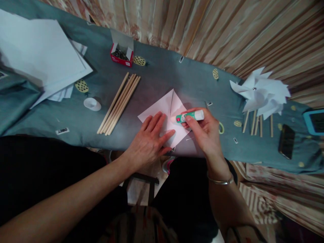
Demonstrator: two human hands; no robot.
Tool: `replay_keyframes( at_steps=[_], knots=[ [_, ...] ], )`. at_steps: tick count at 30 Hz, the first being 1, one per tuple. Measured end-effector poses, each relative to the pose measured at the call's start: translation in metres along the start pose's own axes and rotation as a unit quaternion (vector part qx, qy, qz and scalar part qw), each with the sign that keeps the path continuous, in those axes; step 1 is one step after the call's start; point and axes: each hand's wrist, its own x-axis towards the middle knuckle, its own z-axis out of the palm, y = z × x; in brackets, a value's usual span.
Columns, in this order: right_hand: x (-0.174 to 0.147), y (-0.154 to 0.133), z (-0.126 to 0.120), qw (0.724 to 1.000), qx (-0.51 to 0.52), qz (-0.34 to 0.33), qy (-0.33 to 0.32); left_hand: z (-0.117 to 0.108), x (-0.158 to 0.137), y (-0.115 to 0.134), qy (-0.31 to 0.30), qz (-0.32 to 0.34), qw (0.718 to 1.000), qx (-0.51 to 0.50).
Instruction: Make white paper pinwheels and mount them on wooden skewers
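Observation:
A square of white paper point(162, 101) lies turned like a diamond on the cloth in front of me, with a slit or crease running in from its far corner. Flat on its near left part rests my left hand point(150, 138), fingers spread. My right hand point(204, 130) is closed around a green and white glue stick point(189, 116). The glue end points left, at the middle of the paper; whether it touches, I cannot tell. Part of a yellow-green ring, perhaps a scissors handle point(221, 128), shows beside my right hand.
Several wooden sticks point(118, 104) lie left of the paper, near a white cap point(92, 104) and a red box of small metal pieces point(122, 55). White sheets point(43, 50) are stacked far left. Paper pinwheels point(260, 89), a phone point(286, 141) and a blue-edged device point(314, 121) lie right.

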Motion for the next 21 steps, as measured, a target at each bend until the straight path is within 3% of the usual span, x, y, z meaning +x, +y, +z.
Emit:
replay_keyframes(
  at_steps=[21],
  knots=[
    [-0.010,-0.020,0.009,0.975,-0.210,-0.062,-0.027,0.000,0.000,0.002,0.006,-0.014,1.000,-0.024]
  ],
)
